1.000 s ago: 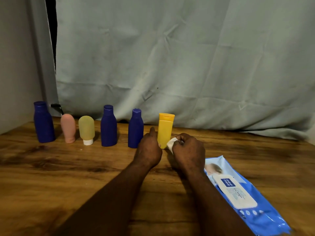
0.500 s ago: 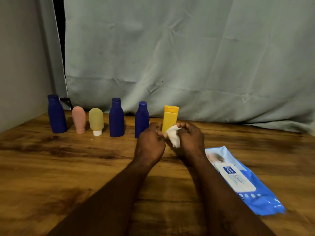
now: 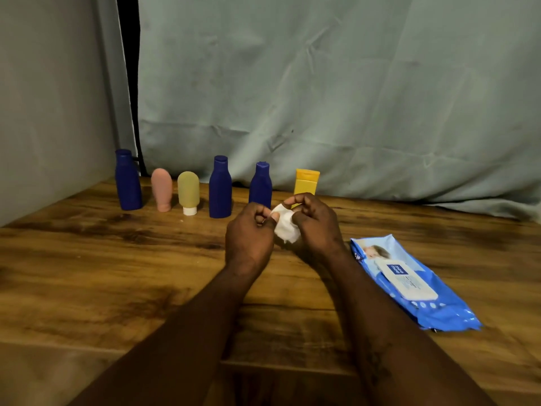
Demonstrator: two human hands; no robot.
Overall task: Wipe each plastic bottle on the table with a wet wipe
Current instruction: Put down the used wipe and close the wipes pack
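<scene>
Six bottles upright in row at back of worktop (image 3: 87, 259): far-left blue bottle (image 3: 128, 180), pink bottle (image 3: 162, 190), olive bottle (image 3: 188, 192), middle blue bottle (image 3: 220, 187), right blue bottle (image 3: 260, 183), yellow bottle (image 3: 306, 183). Crumpled wet wipe (image 3: 284, 227) held between both hands, above worktop, just in front of yellow bottle. Left hand (image 3: 248, 232) grip pinched on wipe edge; right hand (image 3: 316, 227) grip curled round its bulk. Wipe pack (image 3: 409, 282) lies at right. Risks, as I judge: bottles look light and stand close, so unsteadied rub may topple neighbours; wadded wipe likely cleans poorly unless opened out.
</scene>
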